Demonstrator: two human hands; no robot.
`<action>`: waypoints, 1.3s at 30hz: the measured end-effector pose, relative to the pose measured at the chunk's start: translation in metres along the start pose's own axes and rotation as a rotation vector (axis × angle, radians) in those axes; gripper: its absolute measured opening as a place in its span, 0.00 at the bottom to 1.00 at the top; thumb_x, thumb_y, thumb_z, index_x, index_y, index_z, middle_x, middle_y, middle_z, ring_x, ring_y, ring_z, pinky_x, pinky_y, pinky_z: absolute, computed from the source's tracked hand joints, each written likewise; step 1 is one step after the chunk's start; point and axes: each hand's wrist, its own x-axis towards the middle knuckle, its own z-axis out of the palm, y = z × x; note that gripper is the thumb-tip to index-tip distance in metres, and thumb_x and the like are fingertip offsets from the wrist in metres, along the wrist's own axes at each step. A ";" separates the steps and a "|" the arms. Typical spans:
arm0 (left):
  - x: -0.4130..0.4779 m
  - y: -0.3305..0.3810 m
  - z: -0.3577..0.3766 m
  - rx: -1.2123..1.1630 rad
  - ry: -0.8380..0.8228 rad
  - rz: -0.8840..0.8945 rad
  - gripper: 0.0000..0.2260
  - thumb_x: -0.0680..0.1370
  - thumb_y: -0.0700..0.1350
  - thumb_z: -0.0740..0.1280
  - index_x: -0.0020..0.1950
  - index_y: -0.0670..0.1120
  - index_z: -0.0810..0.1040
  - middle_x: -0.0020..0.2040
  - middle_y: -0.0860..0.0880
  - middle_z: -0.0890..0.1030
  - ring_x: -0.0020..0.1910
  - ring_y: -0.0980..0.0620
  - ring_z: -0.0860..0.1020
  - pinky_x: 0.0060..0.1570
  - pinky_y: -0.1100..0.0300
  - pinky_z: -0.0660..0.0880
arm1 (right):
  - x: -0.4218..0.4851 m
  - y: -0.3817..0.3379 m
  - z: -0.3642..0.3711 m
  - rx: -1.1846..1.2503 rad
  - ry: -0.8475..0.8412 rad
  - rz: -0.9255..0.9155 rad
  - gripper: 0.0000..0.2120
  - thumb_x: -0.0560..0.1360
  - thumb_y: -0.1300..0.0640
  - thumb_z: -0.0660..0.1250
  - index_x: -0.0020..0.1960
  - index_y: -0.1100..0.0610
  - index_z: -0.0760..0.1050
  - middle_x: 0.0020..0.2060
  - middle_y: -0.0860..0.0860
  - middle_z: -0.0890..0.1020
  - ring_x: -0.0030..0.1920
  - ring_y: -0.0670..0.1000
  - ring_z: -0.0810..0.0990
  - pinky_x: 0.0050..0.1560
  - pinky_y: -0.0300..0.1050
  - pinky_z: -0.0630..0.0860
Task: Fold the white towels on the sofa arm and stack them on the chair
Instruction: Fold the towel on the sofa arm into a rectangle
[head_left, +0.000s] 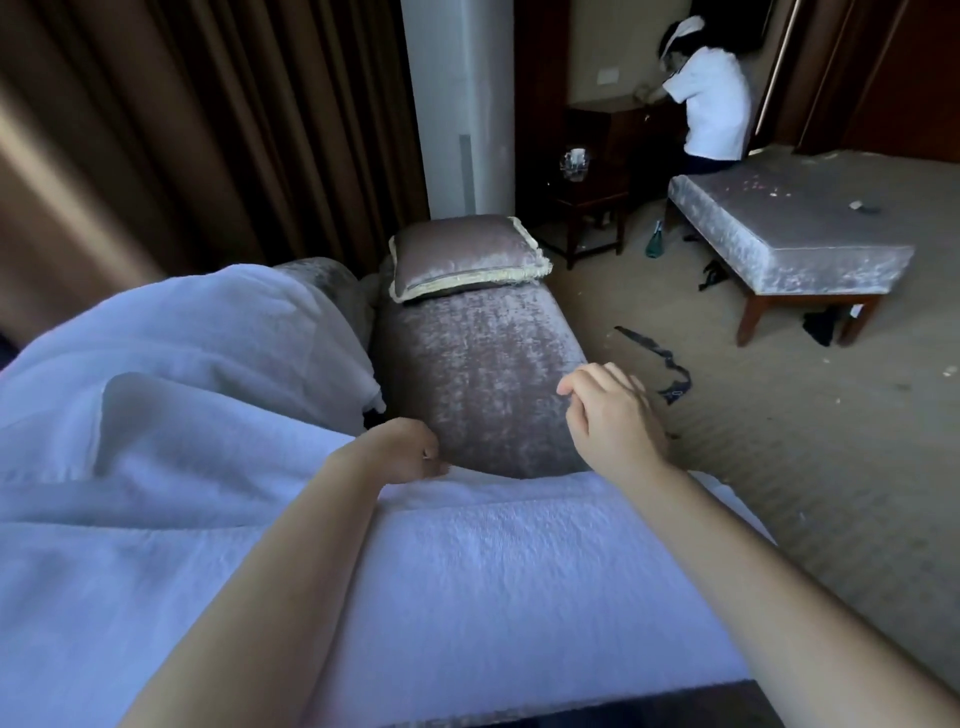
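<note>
- Head view: the flat white towel (519, 561) lies spread over the sofa arm under both my forearms. Its long axis runs left to right across me, and its far hem sits just below my hands.
- My left hand (410, 449) is curled right at that hem and touching it. I cannot tell whether it actually pinches the cloth.
- My right hand (613, 415) hovers just past the hem over the sofa seat (478, 364), fingers loosely bent and holding nothing. The two hands are apart.
- The left hand is nearer the hem, so I judge the fold starts there.
- A crumpled towel heap (156, 395) waits on my left.
- No brand, label or writing is legible.
</note>
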 end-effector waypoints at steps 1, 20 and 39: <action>0.000 -0.002 -0.001 0.012 0.053 0.038 0.09 0.80 0.52 0.63 0.47 0.48 0.79 0.49 0.49 0.79 0.52 0.48 0.77 0.48 0.57 0.73 | 0.000 0.001 0.001 -0.007 -0.021 0.006 0.14 0.71 0.61 0.54 0.46 0.58 0.78 0.41 0.51 0.80 0.43 0.56 0.78 0.47 0.44 0.64; -0.095 0.009 -0.051 0.025 1.055 0.385 0.16 0.78 0.52 0.57 0.46 0.45 0.81 0.39 0.50 0.78 0.38 0.48 0.78 0.28 0.58 0.72 | 0.022 0.036 -0.088 -0.043 -0.555 0.021 0.05 0.79 0.55 0.65 0.46 0.56 0.76 0.40 0.48 0.78 0.48 0.51 0.74 0.59 0.48 0.65; -0.204 0.032 0.025 0.179 1.088 0.525 0.07 0.80 0.50 0.61 0.45 0.47 0.71 0.36 0.51 0.74 0.33 0.51 0.74 0.23 0.57 0.68 | -0.127 0.018 -0.164 -0.067 -0.012 -0.128 0.10 0.66 0.70 0.63 0.41 0.59 0.77 0.38 0.50 0.78 0.40 0.51 0.70 0.41 0.40 0.59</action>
